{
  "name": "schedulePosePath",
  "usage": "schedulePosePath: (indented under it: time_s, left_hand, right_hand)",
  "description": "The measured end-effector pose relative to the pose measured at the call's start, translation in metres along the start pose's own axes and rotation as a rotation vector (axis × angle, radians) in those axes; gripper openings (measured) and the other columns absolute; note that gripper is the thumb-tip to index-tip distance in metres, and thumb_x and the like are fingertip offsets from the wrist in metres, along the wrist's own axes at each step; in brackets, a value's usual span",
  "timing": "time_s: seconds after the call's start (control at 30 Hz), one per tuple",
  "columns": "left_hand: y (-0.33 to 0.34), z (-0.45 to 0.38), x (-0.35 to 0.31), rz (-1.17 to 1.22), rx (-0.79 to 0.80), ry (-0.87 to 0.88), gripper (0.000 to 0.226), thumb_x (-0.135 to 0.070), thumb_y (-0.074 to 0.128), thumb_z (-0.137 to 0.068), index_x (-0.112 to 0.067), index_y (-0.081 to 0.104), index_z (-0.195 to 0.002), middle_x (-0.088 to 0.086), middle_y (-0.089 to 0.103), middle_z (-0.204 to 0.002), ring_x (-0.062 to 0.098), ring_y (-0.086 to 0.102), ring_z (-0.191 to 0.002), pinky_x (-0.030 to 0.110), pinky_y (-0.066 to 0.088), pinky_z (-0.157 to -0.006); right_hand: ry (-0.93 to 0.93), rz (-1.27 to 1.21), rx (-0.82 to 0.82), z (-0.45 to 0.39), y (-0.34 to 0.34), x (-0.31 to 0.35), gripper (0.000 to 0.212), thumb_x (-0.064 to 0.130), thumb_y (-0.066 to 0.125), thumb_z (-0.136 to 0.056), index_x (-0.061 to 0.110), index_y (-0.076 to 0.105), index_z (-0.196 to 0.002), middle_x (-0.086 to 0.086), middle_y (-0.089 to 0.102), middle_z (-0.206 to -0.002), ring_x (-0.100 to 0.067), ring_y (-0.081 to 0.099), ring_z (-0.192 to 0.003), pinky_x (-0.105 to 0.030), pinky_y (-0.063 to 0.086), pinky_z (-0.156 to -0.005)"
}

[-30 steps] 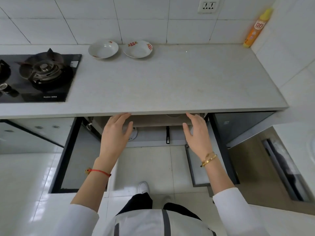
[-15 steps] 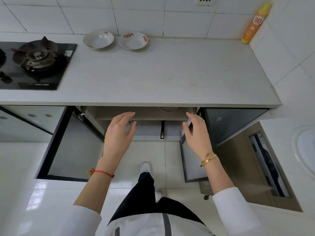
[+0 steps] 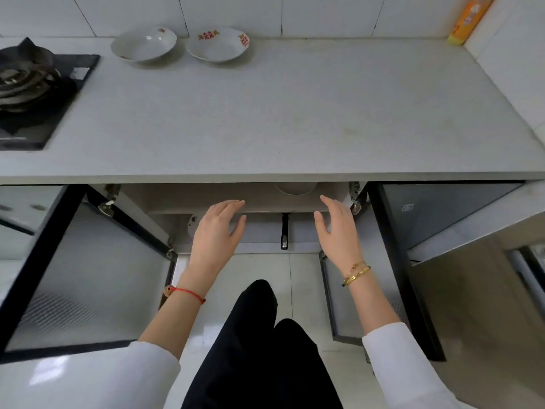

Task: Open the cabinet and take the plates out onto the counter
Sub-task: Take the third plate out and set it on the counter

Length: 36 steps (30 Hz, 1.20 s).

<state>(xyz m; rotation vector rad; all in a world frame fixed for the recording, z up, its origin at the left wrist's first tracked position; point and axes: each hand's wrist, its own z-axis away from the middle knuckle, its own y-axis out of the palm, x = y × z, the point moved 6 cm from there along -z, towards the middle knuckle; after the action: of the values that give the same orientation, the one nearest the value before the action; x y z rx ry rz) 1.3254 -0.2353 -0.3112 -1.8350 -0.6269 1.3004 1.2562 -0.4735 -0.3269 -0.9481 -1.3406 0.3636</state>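
Note:
The cabinet under the grey counter (image 3: 295,119) stands open, its left door (image 3: 82,273) and right door (image 3: 348,296) swung outward. Both my hands reach toward the opening with fingers straight and nothing in them: my left hand (image 3: 216,234) in front of the shelf edge (image 3: 265,206), my right hand (image 3: 336,228) near the right hinge. A white dish rim (image 3: 295,188) peeks out on the upper shelf just under the counter edge, between my hands. Two white plates sit on the counter at the back: a plain one (image 3: 144,44) and one with red patterns (image 3: 218,44).
A black gas stove (image 3: 32,90) occupies the counter's left end. A yellow bottle (image 3: 469,19) stands in the back right corner. A black pan handle (image 3: 284,231) sticks out on the lower shelf beside a white lid (image 3: 193,228). My legs are below, over the white floor.
The view has moved lower and closer to the cabinet, so more of the shelf and the dish rim shows. Both hands stay open in front of the opening, slightly more forward.

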Motion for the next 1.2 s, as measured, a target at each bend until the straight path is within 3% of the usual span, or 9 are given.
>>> schedulePosePath:
  time_s: [0.23,0.37,0.67,0.83,0.97,1.03,1.2]
  left_hand:
    - [0.108,-0.041,0.051,-0.012,-0.034,0.094,0.033,-0.018,0.058,-0.095,-0.012,0.063,-0.127,0.001,0.064,-0.126,0.02,0.058,-0.114,0.029,0.049,-0.09]
    - [0.17,-0.06,0.081,-0.044,-0.059,0.172,0.033,-0.017,0.058,-0.095,-0.009,0.062,-0.127,0.005,0.066,-0.124,0.025,0.059,-0.115,0.033,0.048,-0.093]
    - [0.258,-0.098,0.129,-0.054,-0.216,0.216,0.031,-0.024,0.056,-0.095,-0.014,0.063,-0.124,0.003,0.066,-0.12,0.025,0.058,-0.112,0.031,0.046,-0.09]
    - [0.274,-0.117,0.13,-0.005,-0.214,0.162,0.032,-0.024,0.057,-0.094,-0.012,0.064,-0.123,0.01,0.066,-0.122,0.031,0.059,-0.113,0.035,0.049,-0.088]
    - [0.283,-0.144,0.132,0.024,-0.167,0.12,0.037,-0.018,0.058,-0.09,-0.018,0.063,-0.127,0.009,0.064,-0.126,0.033,0.062,-0.109,0.036,0.051,-0.085]
    - [0.292,-0.162,0.137,0.034,-0.14,0.074,0.037,-0.021,0.057,-0.092,-0.017,0.061,-0.128,0.01,0.064,-0.127,0.037,0.062,-0.107,0.038,0.051,-0.084]
    - [0.321,-0.208,0.153,0.028,-0.026,-0.016,0.033,-0.024,0.054,-0.094,-0.012,0.063,-0.123,0.016,0.062,-0.129,0.037,0.06,-0.115,0.043,0.051,-0.093]
  right_hand:
    - [-0.074,0.017,-0.061,-0.055,0.081,-0.077,0.04,0.023,0.046,-0.099,0.008,0.047,-0.136,-0.009,0.052,-0.136,-0.023,0.041,-0.132,-0.034,0.034,-0.111]
    - [-0.097,0.004,-0.13,-0.08,0.127,-0.123,0.041,0.024,0.046,-0.099,0.008,0.047,-0.136,-0.009,0.054,-0.134,-0.023,0.042,-0.13,-0.036,0.035,-0.111]
    - [-0.138,-0.034,-0.279,-0.131,0.192,-0.204,0.042,0.028,0.044,-0.099,0.009,0.046,-0.137,-0.008,0.053,-0.136,-0.022,0.041,-0.131,-0.018,0.025,-0.099]
    - [-0.107,-0.049,-0.266,-0.155,0.196,-0.225,0.042,0.028,0.045,-0.098,0.01,0.046,-0.136,-0.013,0.055,-0.132,-0.028,0.047,-0.126,-0.033,0.038,-0.102]
    - [-0.041,-0.041,-0.24,-0.184,0.197,-0.237,0.038,0.028,0.048,-0.096,0.012,0.05,-0.131,-0.018,0.062,-0.119,-0.036,0.058,-0.11,-0.04,0.049,-0.091]
    - [-0.035,-0.013,-0.24,-0.202,0.198,-0.241,0.036,0.027,0.049,-0.096,0.012,0.052,-0.128,-0.017,0.063,-0.116,-0.036,0.058,-0.107,-0.037,0.048,-0.085]
    - [0.037,0.051,-0.173,-0.251,0.208,-0.256,0.041,0.033,0.046,-0.097,0.009,0.05,-0.13,-0.018,0.058,-0.128,-0.037,0.049,-0.12,-0.039,0.043,-0.095]
